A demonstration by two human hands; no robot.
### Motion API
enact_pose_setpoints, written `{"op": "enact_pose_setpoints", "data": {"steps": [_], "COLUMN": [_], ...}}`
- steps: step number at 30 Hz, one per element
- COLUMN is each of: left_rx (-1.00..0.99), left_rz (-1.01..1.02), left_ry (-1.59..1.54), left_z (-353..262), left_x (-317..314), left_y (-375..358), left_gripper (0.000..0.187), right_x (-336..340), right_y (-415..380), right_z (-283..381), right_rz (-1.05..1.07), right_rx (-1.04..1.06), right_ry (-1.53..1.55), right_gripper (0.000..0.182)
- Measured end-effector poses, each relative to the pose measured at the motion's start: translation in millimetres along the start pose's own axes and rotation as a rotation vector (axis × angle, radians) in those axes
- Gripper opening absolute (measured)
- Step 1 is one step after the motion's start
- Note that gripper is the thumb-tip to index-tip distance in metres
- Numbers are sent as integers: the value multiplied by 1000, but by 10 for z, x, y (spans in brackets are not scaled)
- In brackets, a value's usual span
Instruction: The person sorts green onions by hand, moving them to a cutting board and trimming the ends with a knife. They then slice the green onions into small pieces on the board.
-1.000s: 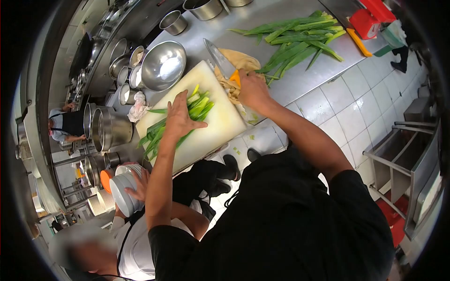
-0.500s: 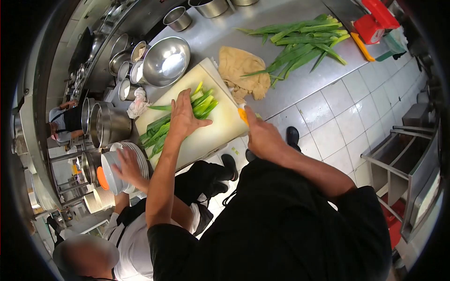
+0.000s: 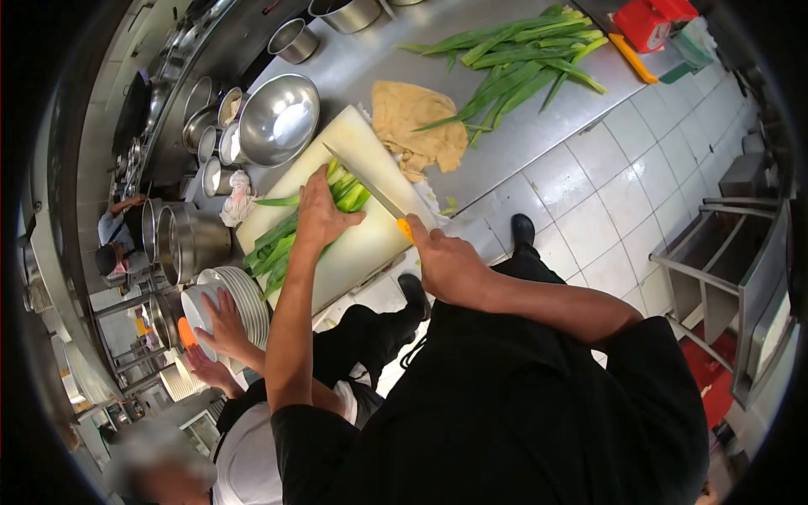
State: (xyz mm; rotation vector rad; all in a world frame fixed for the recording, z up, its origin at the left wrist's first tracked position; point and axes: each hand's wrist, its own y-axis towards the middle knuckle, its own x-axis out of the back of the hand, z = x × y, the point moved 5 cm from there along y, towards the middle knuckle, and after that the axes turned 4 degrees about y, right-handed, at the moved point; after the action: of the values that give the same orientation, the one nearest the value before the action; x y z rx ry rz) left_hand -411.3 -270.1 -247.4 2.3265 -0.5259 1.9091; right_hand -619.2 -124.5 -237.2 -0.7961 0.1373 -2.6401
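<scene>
A bunch of leeks (image 3: 278,247) lies across the white cutting board (image 3: 370,245), pale ends toward the knife. My left hand (image 3: 321,212) rests over the bunch near those ends, fingers closed on top and thumb held out to the side. The orange handle of a kitchen knife (image 3: 376,192) is wrapped in my right hand (image 3: 448,263). Its long blade slants over the board, right beside the pale ends of the leeks. A crumpled tan cloth (image 3: 417,126) lies just beyond the board.
More leeks (image 3: 513,63) lie on the steel counter (image 3: 358,71) near a red scale (image 3: 646,32). A steel bowl (image 3: 278,120) and several pots stand behind the board. At left, a co-worker's hands (image 3: 220,326) are at a stack of plates (image 3: 248,303).
The knife blade has swung into view over the board, alongside the leeks, as my right hand moved left. My left hand stays on the bunch, fingers more bent. The co-worker's hands shifted at the plates.
</scene>
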Motion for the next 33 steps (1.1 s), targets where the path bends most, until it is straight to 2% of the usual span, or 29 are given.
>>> {"op": "enact_pose_setpoints", "data": {"steps": [5, 8, 13, 19, 26, 29, 33], "left_rx": [-6, 8, -3, 6, -96, -110, -107], "left_rz": [13, 33, -1, 81, -95, -155, -207], "left_ry": [8, -11, 40, 123, 66, 85, 111], "left_z": [15, 38, 2, 98, 96, 28, -5], "left_x": [-12, -42, 11, 31, -19, -15, -93], "left_y": [3, 68, 22, -15, 99, 78, 126], "left_gripper": [111, 111, 112, 108, 84, 82, 86], "right_x": [11, -92, -90, -84, 19, -17, -32], "right_y": [2, 2, -40, -32, 66, 53, -84], "right_z": [-26, -38, -15, -51, 0, -46, -63], "right_rz": [-83, -20, -48, -80, 43, -81, -135], "right_rx": [-13, 14, -15, -10, -180, -89, -139], "right_ry": [21, 43, 98, 138, 166, 173, 129], "right_gripper": [79, 79, 73, 67, 49, 50, 50]}}
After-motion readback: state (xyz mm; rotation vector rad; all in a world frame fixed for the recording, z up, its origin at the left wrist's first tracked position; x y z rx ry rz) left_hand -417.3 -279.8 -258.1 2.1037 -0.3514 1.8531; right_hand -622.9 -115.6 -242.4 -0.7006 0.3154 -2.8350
